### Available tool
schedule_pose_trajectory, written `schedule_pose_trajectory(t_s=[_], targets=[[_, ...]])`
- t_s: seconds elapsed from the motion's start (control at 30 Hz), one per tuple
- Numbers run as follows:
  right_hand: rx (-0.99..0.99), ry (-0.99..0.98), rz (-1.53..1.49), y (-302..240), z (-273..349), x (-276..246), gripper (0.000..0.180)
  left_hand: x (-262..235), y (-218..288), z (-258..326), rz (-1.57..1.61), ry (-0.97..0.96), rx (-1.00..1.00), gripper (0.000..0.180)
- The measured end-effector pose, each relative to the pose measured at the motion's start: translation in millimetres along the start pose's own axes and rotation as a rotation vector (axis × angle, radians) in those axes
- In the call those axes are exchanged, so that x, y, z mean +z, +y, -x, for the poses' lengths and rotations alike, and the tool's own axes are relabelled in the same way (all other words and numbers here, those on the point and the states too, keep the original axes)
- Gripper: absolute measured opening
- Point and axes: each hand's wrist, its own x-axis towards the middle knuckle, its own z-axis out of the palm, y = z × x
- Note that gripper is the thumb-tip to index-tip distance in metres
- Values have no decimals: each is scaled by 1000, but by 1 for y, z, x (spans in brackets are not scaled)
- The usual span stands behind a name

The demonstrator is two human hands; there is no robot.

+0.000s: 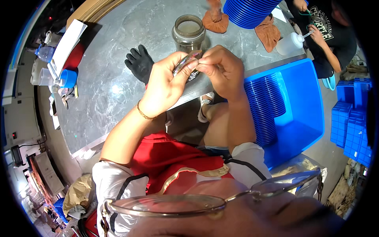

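Note:
My left hand (164, 81) is closed on a small shiny flat piece (184, 62) with a coloured glint, held between thumb and fingers. Its kind is too small to make out. Thumb and fingertips of my right hand (222, 70) pinch together right at its edge; what lies between them is hidden. Just beyond my hands a dark translucent wide-mouthed jar (188, 33) stands upright and uncapped on the grey table (102, 75). A black glove (139, 63) lies beside my left hand.
On my right, a blue bin (302, 114) holds stacked blue ringed discs (260, 122). More blue discs (249, 12) and brown cloths (267, 32) lie at the table's far side. A white bottle (291, 42) stands near another person's hands (316, 35). Cups (68, 78) sit far left.

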Motion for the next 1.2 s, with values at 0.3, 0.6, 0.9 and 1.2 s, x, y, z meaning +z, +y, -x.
schedule_pose_trajectory(t_s=[0.3, 0.6, 0.9, 1.2], targets=[[-81, 271, -178, 5, 3, 16, 13, 22, -3, -6, 850, -92, -312, 24], [34, -20, -170, 7, -2, -5, 8, -7, -4, -5, 253, -212, -191, 21], [125, -163, -12, -6, -3, -8, 5, -8, 3, -1, 36, -153, -118, 19], [100, 228, -523, 0, 0, 31, 12, 10, 9, -3, 416, -4, 34, 16]])
